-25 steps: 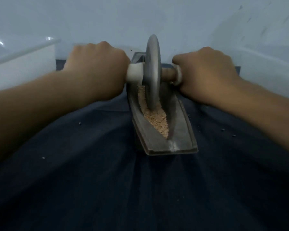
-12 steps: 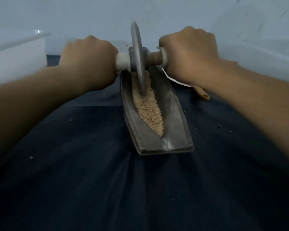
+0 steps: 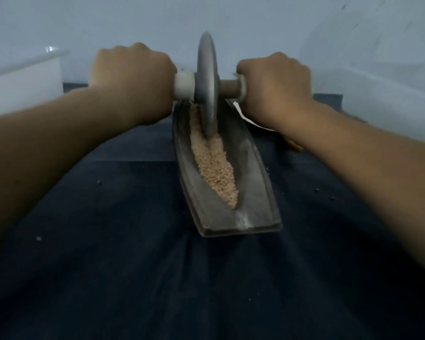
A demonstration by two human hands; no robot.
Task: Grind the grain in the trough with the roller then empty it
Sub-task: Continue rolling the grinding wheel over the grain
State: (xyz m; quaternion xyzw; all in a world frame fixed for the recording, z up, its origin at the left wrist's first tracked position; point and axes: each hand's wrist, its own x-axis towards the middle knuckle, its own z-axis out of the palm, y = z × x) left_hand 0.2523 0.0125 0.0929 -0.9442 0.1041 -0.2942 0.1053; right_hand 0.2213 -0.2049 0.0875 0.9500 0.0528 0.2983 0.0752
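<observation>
Dark blue cloth [image 3: 133, 266] fills the lower part of the view, spread over the counter, with a pale wall behind it. A white tub [image 3: 22, 79] sits at the far left edge and another white container [image 3: 390, 101] at the far right, both blurred.

Both forearms reach in from the near corners. The left hand [image 3: 130, 77] is clenched round the left handle, fingers [image 3: 157, 67] wrapped over it and knuckles up. The right hand [image 3: 277, 87] grips the right handle the same way, so the far ends of the axle are hidden in the fists.

Down the middle lies the trough [image 3: 255, 192], a long grey boat-shaped channel running away from the camera, its near end blunt and resting on the cloth. The roller [image 3: 207, 82], a grey disc standing upright on edge, sits in the far half of the trough with its lower rim down in the groove. A white sleeve [image 3: 184, 85] shows on the axle left of the disc, and a brownish stub [image 3: 231, 87] to its right.

The grain [image 3: 216, 168] is in the trough, a tan strip along the groove from the disc to a point near the front end.

A white scrap [image 3: 245, 116] pokes out under the right wrist, a yellowish tip [image 3: 296, 146] beside it; what they are, I cannot tell. Tiny specks [image 3: 99, 182] dot the cloth.
</observation>
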